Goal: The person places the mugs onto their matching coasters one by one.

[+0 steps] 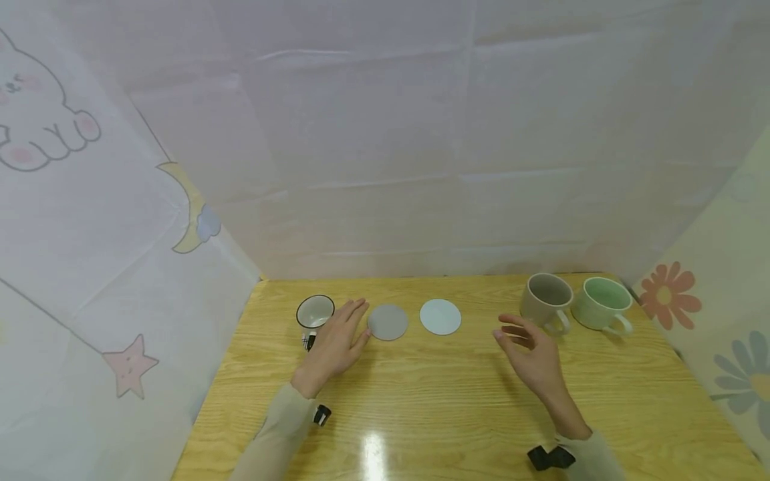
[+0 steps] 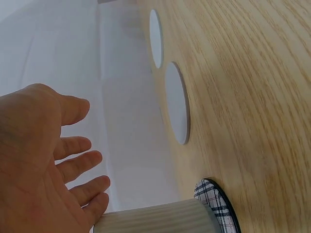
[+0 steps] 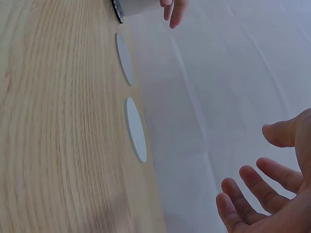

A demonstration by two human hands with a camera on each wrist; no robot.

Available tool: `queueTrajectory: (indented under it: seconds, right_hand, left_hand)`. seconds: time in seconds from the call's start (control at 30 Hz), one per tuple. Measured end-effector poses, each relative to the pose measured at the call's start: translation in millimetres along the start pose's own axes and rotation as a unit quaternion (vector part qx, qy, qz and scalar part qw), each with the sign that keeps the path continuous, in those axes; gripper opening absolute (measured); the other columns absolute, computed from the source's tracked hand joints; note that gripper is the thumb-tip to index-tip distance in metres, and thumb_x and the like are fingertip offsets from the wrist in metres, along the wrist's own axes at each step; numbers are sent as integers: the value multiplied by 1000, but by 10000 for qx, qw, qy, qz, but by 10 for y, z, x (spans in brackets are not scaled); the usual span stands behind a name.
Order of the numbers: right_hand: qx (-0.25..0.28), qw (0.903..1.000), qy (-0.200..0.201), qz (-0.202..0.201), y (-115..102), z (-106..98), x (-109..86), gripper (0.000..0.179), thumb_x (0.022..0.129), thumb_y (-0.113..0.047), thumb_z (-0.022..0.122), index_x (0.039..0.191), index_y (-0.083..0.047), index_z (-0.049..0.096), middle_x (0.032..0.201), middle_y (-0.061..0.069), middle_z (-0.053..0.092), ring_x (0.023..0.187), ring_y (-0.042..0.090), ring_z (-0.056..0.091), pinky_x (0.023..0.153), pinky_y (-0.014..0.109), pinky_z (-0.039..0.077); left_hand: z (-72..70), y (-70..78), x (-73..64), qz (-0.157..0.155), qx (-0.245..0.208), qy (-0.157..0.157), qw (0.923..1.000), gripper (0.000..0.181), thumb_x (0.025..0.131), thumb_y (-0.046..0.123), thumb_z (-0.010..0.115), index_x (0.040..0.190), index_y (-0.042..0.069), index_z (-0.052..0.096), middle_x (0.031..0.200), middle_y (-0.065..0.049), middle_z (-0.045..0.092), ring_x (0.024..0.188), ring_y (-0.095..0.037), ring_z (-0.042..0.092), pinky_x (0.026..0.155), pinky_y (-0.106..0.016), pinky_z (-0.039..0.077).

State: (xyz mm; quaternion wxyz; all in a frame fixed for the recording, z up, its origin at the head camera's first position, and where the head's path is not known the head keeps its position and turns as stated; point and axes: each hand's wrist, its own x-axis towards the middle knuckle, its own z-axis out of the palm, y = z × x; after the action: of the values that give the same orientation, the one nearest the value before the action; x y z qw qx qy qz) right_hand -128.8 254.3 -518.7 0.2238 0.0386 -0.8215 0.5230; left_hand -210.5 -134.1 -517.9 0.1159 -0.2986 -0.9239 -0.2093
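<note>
My left hand [image 1: 334, 342] is held over the table beside a white cup with a dark rim [image 1: 315, 308], partly overlapping it in the head view. Its fingers are loosely extended and hold nothing. In the left wrist view the cup's side [image 2: 160, 218] meets a plaid coaster [image 2: 215, 201] with a black edge. A round grey coaster [image 1: 388, 323] lies just right of that hand, and a round white coaster [image 1: 440, 316] lies farther right. Bent loosely, the fingers of my right hand [image 1: 534, 357] hold nothing, near a grey-brown mug [image 1: 544, 297]. Beyond that mug stands a light green mug [image 1: 597, 306].
The wooden table [image 1: 433, 401] ends at a pale cloth backdrop [image 1: 373, 167] behind the cups. Printed cloth walls stand at both sides, with a star [image 1: 130, 367] on the left and a red flower [image 1: 670, 296] close to the green mug.
</note>
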Motion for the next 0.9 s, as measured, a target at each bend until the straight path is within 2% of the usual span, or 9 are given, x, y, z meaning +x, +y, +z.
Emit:
queueTrajectory:
  seconds: [0.33, 0.5, 0.63, 0.9]
  right_hand:
    - [113, 9998, 136, 26, 30, -107, -10, 34, 97, 0, 77, 130, 3, 71, 124, -12, 69, 106, -5, 69, 88, 9, 56]
    - [-42, 9998, 168, 125, 46, -164, -24, 34, 98, -4, 77, 132, 0, 71, 125, -10, 70, 105, -7, 68, 88, 8, 55]
    - [-121, 9995, 243, 182, 90, -206, -16, 35, 98, -4, 77, 132, 0, 71, 123, -17, 70, 105, -5, 69, 87, 8, 56]
    - [-206, 9985, 428, 269, 110, -272, -14, 35, 97, -3, 78, 131, 2, 71, 115, -27, 67, 101, -8, 68, 87, 6, 54]
  left_hand:
    - [57, -26, 34, -232, 153, -381, 9989, 60, 109, 30, 63, 161, 4, 46, 167, -14, 44, 156, -40, 40, 127, -55, 37]
    - [94, -30, 56, -255, 107, -455, 9986, 60, 109, 29, 63, 161, 3, 46, 168, -16, 43, 156, -42, 39, 126, -60, 38]
    - [143, -45, 64, -327, -15, -500, 9982, 60, 109, 28, 63, 160, 1, 46, 169, -18, 41, 156, -46, 38, 125, -64, 36]
    - [227, -69, 84, -475, -48, -740, 9961, 62, 110, 31, 61, 163, 3, 43, 172, -16, 37, 159, -43, 33, 124, -69, 34]
